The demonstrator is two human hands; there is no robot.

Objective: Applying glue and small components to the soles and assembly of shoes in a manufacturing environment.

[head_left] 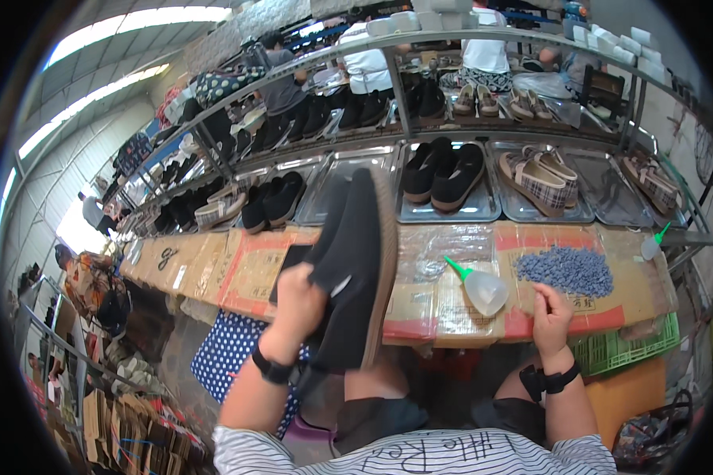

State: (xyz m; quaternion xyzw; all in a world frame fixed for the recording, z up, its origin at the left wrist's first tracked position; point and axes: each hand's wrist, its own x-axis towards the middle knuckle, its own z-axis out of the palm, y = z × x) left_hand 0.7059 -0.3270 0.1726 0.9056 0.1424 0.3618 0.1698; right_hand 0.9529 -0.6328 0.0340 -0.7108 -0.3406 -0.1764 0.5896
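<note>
My left hand (299, 305) is closed on a pair of black slip-on shoes (355, 269), held up tilted over the bench's near edge; motion blurs them slightly. The brown sole of one faces right. My right hand (552, 317) is at the near edge of a heap of small blue-grey pieces (566, 271). Its thumb and forefinger are pinched together, and what is between them, if anything, is too small to make out. Left of that hand a clear squeeze bottle with a green nozzle (483, 291) lies on the cardboard-covered bench (444, 245).
Behind the bench runs a metal rack with trays (451, 212) of black shoes (444, 174) and plaid shoes (539, 180). A second bottle (651, 245) stands at the right end. Below are a green crate (626, 346) and a polka-dot cloth (228, 352). Other people work beyond the rack.
</note>
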